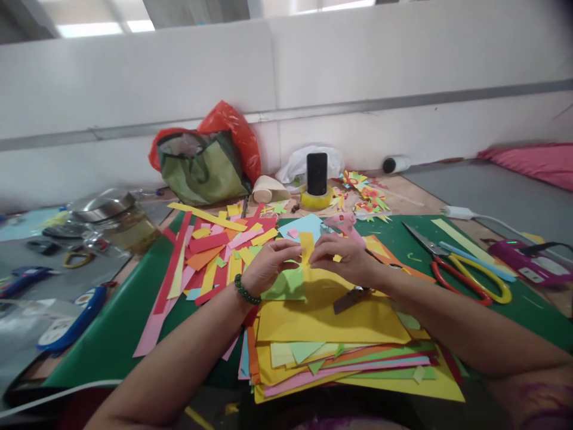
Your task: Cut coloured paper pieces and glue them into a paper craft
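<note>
Nearest, a layered stack of coloured paper sheets [333, 325] is topped by a smooth yellow one. Above it, one narrow yellow paper strip [307, 243] is pinched at its left edge by the fingertips of the left hand [278, 260] and at its right by those of the right hand [342, 258]. One bracelet of round green beads [246, 290] is worn on the left wrist. One flat metal blade [347, 300] is partly hidden below the right hand. At the left, one blue plastic tool [74, 321] is marked with a pale label, too blurred to be read. On the green mat [111, 328], one pair of scissors [461, 269] is seen with one red and one yellow handle loop, and many cut paper strips [215, 248] are heaped. Beyond, one glass jar [119, 218] is capped in shiny metal. Farther back on the wooden counter [412, 192], one black phone [317, 173] is stood upright at one yellow tape roll [316, 199], and one green fabric bag [203, 170] is backed by red plastic [235, 137].
</note>
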Available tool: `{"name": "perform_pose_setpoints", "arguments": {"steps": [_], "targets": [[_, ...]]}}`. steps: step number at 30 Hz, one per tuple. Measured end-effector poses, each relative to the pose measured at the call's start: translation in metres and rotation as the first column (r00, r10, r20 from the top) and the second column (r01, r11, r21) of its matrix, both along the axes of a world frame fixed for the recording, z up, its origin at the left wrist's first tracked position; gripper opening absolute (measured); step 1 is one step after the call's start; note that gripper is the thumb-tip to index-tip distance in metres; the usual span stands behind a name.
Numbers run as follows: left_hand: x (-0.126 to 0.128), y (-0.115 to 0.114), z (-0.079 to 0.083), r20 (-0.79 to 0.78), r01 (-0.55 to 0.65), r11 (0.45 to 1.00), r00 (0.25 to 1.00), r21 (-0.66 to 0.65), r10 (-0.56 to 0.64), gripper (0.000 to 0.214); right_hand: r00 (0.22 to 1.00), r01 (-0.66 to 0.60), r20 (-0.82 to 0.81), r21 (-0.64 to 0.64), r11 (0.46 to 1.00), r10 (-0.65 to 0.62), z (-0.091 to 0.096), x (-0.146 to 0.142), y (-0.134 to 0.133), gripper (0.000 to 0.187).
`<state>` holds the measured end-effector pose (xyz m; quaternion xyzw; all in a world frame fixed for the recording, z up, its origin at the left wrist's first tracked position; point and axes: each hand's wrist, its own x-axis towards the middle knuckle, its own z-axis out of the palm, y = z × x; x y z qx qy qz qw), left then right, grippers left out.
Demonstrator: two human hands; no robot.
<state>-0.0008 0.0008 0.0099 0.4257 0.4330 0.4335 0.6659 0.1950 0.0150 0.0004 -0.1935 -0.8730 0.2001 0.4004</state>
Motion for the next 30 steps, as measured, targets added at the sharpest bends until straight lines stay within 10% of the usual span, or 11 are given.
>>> {"name": "perform_pose_setpoints", "arguments": {"steps": [6, 13, 30], "targets": [[-0.001, -0.001, -0.003, -0.205, 0.017, 0.981, 0.978, 0.193, 0.023, 0.025, 0.979, 0.043, -0.167, -0.389, 0.92, -0.116, 0.0, -0.003, 0.004, 0.027], [-0.001, -0.001, -0.008, -0.422, 0.137, 0.874, 0.902, 0.467, 0.084, 0.017, 0.937, 0.009, -0.241, -0.711, 0.703, -0.255, -0.002, -0.007, 0.005, 0.037], [0.004, -0.006, -0.001, -0.492, 0.21, 0.859, 0.869, 0.467, 0.055, 0.016, 0.922, 0.047, -0.215, -0.764, 0.644, -0.322, -0.004, -0.011, 0.004, 0.039]]}}
